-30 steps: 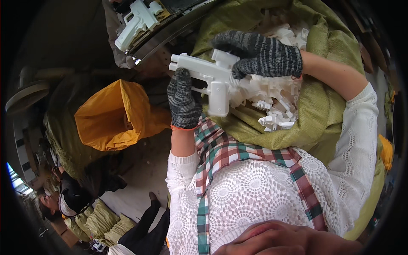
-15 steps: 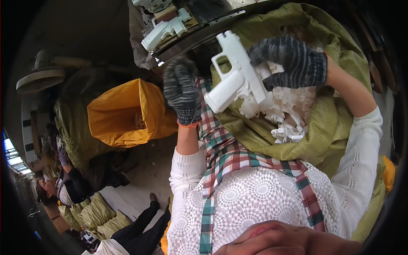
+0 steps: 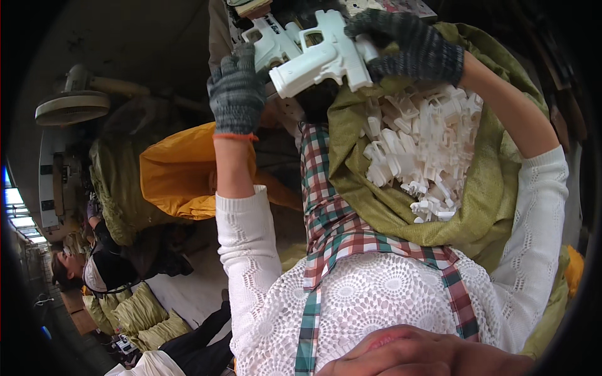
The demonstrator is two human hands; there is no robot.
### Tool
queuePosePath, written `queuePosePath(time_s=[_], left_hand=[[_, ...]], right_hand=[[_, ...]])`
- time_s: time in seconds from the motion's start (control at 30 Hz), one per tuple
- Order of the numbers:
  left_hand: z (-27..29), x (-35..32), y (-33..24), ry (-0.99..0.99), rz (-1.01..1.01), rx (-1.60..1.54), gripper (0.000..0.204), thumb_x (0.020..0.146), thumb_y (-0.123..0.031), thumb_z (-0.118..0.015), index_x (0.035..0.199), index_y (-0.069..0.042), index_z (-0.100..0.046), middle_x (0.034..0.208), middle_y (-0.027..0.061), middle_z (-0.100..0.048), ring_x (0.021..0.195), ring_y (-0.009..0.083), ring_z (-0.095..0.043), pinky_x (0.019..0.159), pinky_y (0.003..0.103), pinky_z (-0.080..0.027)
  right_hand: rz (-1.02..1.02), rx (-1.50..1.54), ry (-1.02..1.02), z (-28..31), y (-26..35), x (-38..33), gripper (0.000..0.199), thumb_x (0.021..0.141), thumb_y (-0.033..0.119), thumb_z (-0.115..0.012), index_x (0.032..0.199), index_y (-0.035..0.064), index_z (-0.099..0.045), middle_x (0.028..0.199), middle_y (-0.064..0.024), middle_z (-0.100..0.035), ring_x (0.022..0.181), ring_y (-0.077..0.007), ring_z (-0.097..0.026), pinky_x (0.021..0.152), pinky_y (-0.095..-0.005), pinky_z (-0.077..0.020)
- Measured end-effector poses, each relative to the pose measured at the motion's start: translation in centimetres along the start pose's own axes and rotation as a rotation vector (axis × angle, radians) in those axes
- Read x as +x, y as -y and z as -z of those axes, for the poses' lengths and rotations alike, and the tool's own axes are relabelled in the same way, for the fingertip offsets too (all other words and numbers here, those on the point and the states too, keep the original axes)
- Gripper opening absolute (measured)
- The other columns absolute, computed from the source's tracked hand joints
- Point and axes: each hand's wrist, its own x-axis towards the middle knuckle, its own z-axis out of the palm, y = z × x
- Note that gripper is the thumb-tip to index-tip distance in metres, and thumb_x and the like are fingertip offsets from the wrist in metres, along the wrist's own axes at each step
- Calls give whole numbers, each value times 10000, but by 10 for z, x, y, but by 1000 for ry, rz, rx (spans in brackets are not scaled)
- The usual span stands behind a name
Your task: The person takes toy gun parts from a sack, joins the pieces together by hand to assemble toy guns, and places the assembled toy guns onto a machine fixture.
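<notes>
My right hand, in a dark grey knitted glove, is closed on a white plastic toy pistol, gripping its right side above the sack. A second white toy pistol lies just behind and left of it, on the workbench. My left hand, gloved alike, is raised beside that second pistol, its fingers stretched out toward its left end. Whether the fingertips touch it I cannot tell. Below my right hand, an open olive-green woven sack holds a heap of small white plastic pieces.
A yellow sack stands open to the left of my lap. A round pale fan is at the far left. Another person sits at the left, and the dark-trousered legs of someone show below. Green sacks lie near them.
My right hand has carried the toy pistol up and left, toward the bench. My left hand has moved left and up to the second pistol. The view has shifted slightly.
</notes>
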Motion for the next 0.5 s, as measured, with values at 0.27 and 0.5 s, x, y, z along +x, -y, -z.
queuePosePath(time_s=[0.27,0.5], left_hand=[[-4,-124,80,125,498,302,600,796,-280,-634,1262,36,-429,1179,232,-512,1056,373,-509,883,431,-423],[-20,-156,65,191,517,-282,574,826,-211,-634,1294,27,-403,1259,231,-478,1162,343,-470,962,385,-388]], right_hand=[[93,-232,-113,-93,-98,68,612,694,168,-739,1253,112,-496,1145,-130,-586,1063,-256,-560,918,-357,-455],[45,-77,514,-15,-22,22,231,720,169,-615,920,54,-618,902,-170,-613,841,-329,-587,726,-400,-469]])
